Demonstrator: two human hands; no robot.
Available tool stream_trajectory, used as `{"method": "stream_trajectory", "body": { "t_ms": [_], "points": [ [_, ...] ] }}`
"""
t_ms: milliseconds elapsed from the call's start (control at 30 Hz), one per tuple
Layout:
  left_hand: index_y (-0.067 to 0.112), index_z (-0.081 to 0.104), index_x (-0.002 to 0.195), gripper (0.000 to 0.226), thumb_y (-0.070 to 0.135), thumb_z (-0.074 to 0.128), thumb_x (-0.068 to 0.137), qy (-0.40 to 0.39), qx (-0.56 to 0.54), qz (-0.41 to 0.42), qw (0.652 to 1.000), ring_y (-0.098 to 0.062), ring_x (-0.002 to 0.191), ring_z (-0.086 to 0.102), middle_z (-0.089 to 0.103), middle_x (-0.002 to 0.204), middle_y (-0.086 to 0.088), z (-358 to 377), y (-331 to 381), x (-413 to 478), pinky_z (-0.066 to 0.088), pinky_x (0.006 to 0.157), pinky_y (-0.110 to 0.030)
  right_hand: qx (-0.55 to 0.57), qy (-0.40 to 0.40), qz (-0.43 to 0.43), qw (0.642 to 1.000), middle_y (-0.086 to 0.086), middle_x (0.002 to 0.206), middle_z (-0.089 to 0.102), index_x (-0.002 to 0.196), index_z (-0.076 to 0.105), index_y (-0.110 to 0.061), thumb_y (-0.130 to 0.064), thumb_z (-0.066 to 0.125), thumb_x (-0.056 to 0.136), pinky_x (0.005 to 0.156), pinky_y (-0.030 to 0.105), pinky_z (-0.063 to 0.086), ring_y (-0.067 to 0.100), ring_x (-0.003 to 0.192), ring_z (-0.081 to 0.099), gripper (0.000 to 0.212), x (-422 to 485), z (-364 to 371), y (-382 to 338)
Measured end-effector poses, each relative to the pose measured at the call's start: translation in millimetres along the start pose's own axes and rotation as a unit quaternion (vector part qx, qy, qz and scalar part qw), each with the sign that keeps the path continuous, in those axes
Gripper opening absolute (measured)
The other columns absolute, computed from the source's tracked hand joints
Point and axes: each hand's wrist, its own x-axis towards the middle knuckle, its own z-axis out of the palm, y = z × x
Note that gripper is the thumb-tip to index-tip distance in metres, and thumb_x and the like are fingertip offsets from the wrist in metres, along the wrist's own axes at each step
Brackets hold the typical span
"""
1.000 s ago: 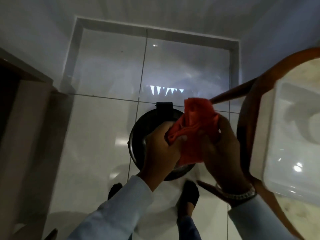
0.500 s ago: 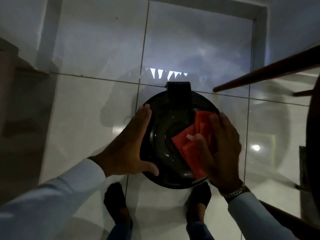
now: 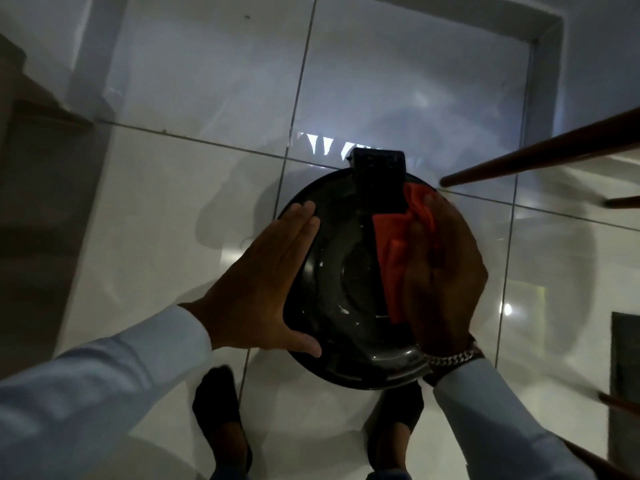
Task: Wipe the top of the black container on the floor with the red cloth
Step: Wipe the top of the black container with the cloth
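A round black container (image 3: 346, 282) stands on the white tiled floor just ahead of my feet, with a black rectangular hinge block (image 3: 379, 178) at its far edge. My right hand (image 3: 443, 271) lies flat on the right side of the lid and presses the red cloth (image 3: 398, 244) against it; the cloth sticks out to the left of the palm and past the fingertips. My left hand (image 3: 263, 289) rests open against the container's left rim, fingers straight, thumb along the near edge.
A dark wooden chair leg (image 3: 540, 154) slants in from the right, close to the container's far right edge, with more chair parts at the right border. My two dark shoes (image 3: 221, 424) stand just below the container. A wooden step or door frame (image 3: 38, 109) is at the left.
Both hands came down from holding the cloth up; the left hand let go of it and went to the container's rim, while the right hand pushed the cloth farther up the lid's right side.
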Motion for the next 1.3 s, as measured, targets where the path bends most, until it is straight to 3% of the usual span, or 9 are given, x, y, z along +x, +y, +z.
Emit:
{"method": "stream_trajectory", "body": {
  "t_ms": [200,400,533,633,800,900,967,1167,1300],
  "points": [
    [0.009,-0.008,0.154,0.146,0.089,0.063,0.054,0.001,-0.002,0.001,1.000,-0.023,0.152,-0.010,-0.012,0.165,-0.007,0,-2,0,-0.006,0.122,-0.028,-0.188,-0.141,-0.136,0.963,0.010,0.149,0.043,0.136,0.051,-0.016,-0.033,0.050,0.094,0.115,0.052,0.028,0.032,0.142,0.034,0.045,-27,-1,0],
    [0.007,-0.005,0.154,0.146,0.088,0.063,0.054,0.001,0.005,0.006,1.000,-0.023,0.152,-0.011,-0.011,0.165,-0.009,-2,0,0,-0.004,0.123,-0.031,-0.154,-0.081,-0.032,0.984,0.012,0.149,0.044,0.137,0.048,-0.017,-0.027,0.055,0.092,0.112,0.062,0.031,0.035,0.143,0.032,0.046,-12,5,1],
    [0.006,-0.006,0.154,0.146,0.088,0.063,0.054,-0.001,0.006,0.016,1.000,-0.021,0.152,-0.012,-0.012,0.165,-0.008,-2,-2,1,-0.006,0.122,-0.029,-0.203,-0.178,-0.100,0.958,0.002,0.159,0.025,0.145,0.033,-0.027,-0.047,0.047,0.093,0.119,0.051,0.020,0.026,0.150,0.015,0.058,-24,9,-9],
    [0.008,-0.008,0.154,0.148,0.088,0.063,0.053,-0.017,0.018,0.025,0.999,-0.019,0.151,-0.015,-0.016,0.164,-0.007,-8,0,3,-0.010,0.121,-0.027,-0.240,-0.227,-0.130,0.935,-0.002,0.157,0.021,0.144,0.028,-0.032,-0.051,0.037,0.093,0.117,0.057,0.021,0.025,0.149,0.015,0.056,-30,-16,4],
    [0.007,-0.008,0.154,0.148,0.088,0.063,0.053,-0.014,0.019,0.029,0.999,-0.020,0.151,-0.015,-0.016,0.164,-0.007,-6,1,4,-0.007,0.122,-0.031,-0.185,-0.143,-0.003,0.972,0.007,0.153,0.038,0.138,0.043,-0.023,-0.053,0.045,0.091,0.114,0.057,0.030,0.030,0.144,0.029,0.056,-15,6,-10],
    [0.007,-0.008,0.154,0.147,0.089,0.063,0.053,-0.013,0.018,0.030,0.999,-0.020,0.151,-0.015,-0.015,0.164,-0.007,-5,0,5,-0.006,0.122,-0.031,-0.186,-0.160,-0.095,0.965,0.005,0.153,0.040,0.136,0.048,-0.024,-0.053,0.055,0.088,0.113,0.050,0.031,0.027,0.145,0.030,0.056,-28,17,-13],
    [0.010,-0.010,0.154,0.147,0.088,0.064,0.053,-0.016,0.008,0.027,0.999,-0.018,0.151,-0.015,-0.017,0.164,-0.005,-6,0,5,-0.008,0.121,-0.029,-0.182,-0.195,-0.146,0.953,0.005,0.150,0.043,0.131,0.051,-0.024,-0.045,0.055,0.090,0.108,0.056,0.037,0.029,0.143,0.034,0.046,-35,5,-3],
    [0.008,-0.008,0.154,0.148,0.089,0.063,0.052,-0.003,0.009,0.019,1.000,-0.020,0.151,-0.014,-0.015,0.164,-0.007,-2,2,5,-0.007,0.122,-0.030,-0.110,-0.107,-0.046,0.987,0.008,0.136,0.058,0.116,0.066,-0.014,-0.030,0.058,0.091,0.108,0.054,0.041,0.027,0.137,0.044,0.030,-22,15,-16],
    [0.005,-0.003,0.154,0.148,0.086,0.067,0.052,0.004,-0.007,0.022,1.000,-0.022,0.152,-0.011,-0.009,0.165,-0.011,-2,1,5,0.000,0.124,-0.038,-0.068,-0.167,-0.115,0.977,0.001,0.138,0.057,0.117,0.065,-0.020,-0.032,0.059,0.093,0.113,0.045,0.035,0.019,0.140,0.039,0.028,-36,22,-25]
  ]
}}
